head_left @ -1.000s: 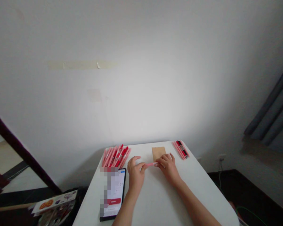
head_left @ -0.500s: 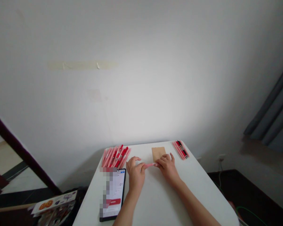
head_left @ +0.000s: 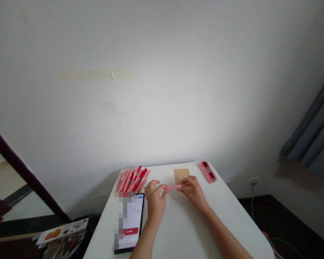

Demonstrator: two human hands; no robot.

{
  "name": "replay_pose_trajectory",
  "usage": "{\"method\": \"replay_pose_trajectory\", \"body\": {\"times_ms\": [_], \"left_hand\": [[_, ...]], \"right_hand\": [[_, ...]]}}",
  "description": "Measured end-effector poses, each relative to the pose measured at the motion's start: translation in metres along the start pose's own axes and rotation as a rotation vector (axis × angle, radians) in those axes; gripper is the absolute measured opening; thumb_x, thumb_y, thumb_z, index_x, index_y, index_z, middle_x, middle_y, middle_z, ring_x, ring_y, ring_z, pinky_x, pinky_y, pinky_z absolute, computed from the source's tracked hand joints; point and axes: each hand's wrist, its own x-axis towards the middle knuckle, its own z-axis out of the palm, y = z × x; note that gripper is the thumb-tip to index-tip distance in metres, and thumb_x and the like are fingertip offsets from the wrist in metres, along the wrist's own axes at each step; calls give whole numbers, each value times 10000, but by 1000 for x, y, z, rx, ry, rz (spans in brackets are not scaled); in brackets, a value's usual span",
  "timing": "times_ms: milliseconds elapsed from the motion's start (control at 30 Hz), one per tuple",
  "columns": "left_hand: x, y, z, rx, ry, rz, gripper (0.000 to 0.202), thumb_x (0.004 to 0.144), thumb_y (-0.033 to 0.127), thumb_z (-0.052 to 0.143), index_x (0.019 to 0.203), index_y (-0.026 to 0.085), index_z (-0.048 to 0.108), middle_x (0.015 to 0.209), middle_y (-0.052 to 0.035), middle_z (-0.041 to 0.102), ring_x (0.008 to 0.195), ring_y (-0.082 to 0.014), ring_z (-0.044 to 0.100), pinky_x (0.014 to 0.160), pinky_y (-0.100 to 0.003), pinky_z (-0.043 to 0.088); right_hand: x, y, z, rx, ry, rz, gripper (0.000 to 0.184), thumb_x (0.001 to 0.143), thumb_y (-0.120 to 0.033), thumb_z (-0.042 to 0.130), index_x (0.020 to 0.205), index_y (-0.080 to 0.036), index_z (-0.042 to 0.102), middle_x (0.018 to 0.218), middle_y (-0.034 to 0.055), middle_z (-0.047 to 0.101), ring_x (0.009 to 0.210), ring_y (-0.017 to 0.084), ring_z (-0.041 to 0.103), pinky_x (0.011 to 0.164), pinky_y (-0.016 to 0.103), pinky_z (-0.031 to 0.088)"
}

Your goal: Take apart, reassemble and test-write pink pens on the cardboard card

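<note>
So both hands are on one pink pen (head_left: 173,187) over the white table (head_left: 183,230): left hand (head_left: 155,198) pinching its 9 o'clock end, right hand (head_left: 193,191) gripping towards 3. Going clockwise from that pen, there's tan paper (head_left: 181,174) at 1, a small pen row (head_left: 207,172) at 2, phone (head_left: 132,225) at 8, bigger pen pile (head_left: 133,180) between 9 and 10.

Homelike room, grey curtain (head_left: 310,138), wall socket (head_left: 255,181), white table (head_left: 183,230)
</note>
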Motion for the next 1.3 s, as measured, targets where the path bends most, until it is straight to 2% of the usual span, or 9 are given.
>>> {"method": "replay_pose_trajectory", "body": {"times_ms": [133, 333, 467, 600, 767, 1000, 1100, 1200, 1300], "left_hand": [[0, -1, 0, 6, 6, -14, 120, 774, 337, 660, 835, 274, 742, 1008, -67, 603, 994, -243, 536, 901, -457, 442], [1, 4, -3, -10, -44, -4, 116, 762, 362, 673, 822, 295, 746, 1012, -56, 612, 1006, -239, 541, 899, -450, 456], [0, 8, -4, -38, -97, 41, 113, 764, 370, 673, 812, 297, 744, 1025, -54, 604, 1036, -237, 532, 926, -456, 445], [-1, 9, -4, -45, -121, 67, 126, 757, 375, 681, 829, 292, 741, 1034, -53, 602, 1046, -234, 527, 945, -460, 439], [-2, 10, -5, -17, -161, 63, 174, 734, 386, 701, 877, 291, 731, 1041, -49, 603, 1055, -240, 525, 979, -487, 412], [-1, 13, -7, 1, -226, 31, 199, 770, 414, 655, 915, 292, 718, 1038, -48, 614, 1063, -233, 524, 1007, -503, 373], [-4, 15, -7, 23, -307, 7, 204, 792, 415, 624, 946, 307, 705, 1072, -40, 613, 1099, -240, 511, 1053, -575, 289], [-8, 16, -7, 36, -372, 4, 207, 788, 391, 627, 975, 327, 690, 1136, -32, 595, 1154, -250, 485, 1080, -618, 215], [-9, 17, -7, 30, -405, 12, 212, 786, 388, 628, 982, 331, 684, 1165, -34, 580, 1180, -253, 470, 1095, -621, 183]], "right_hand": [[3, -2, -1, 186, 58, 114, 325, 625, -477, 781, 809, -231, 674, 899, 34, 601, 840, 203, 595, 803, 361, 495], [6, -17, -5, 572, 28, 328, 370, 606, -475, 800, 827, -212, 663, 834, 14, 640, 803, 191, 592, 691, 305, 461], [6, -18, -4, 616, -8, 340, 331, 653, -502, 768, 762, -200, 690, 927, 37, 657, 867, 192, 582, 758, 313, 445], [5, -13, -2, 667, -12, 321, 306, 708, -489, 740, 828, -210, 701, 872, 18, 643, 842, 167, 567, 791, 311, 438], [5, -18, -2, 994, -44, 403, 290, 718, -452, 750, 855, -217, 650, 885, 19, 637, 868, 180, 590, 828, 369, 476], [10, -20, -9, 1376, 24, 464, 197, 776, -370, 717, 891, -273, 590, 721, -63, 558, 653, 99, 522, 783, 363, 495], [12, -18, -14, 1491, 10, 503, 191, 803, -436, 664, 855, -270, 584, 669, -66, 516, 608, 96, 483, 756, 346, 485], [12, -19, -18, 1553, -29, 520, 320, 812, -559, 587, 761, -243, 569, 651, -48, 496, 601, 113, 470, 695, 333, 464], [12, -21, -19, 1568, -45, 518, 321, 819, -521, 574, 687, -231, 537, 629, -49, 470, 579, 111, 444, 669, 323, 442]]}}
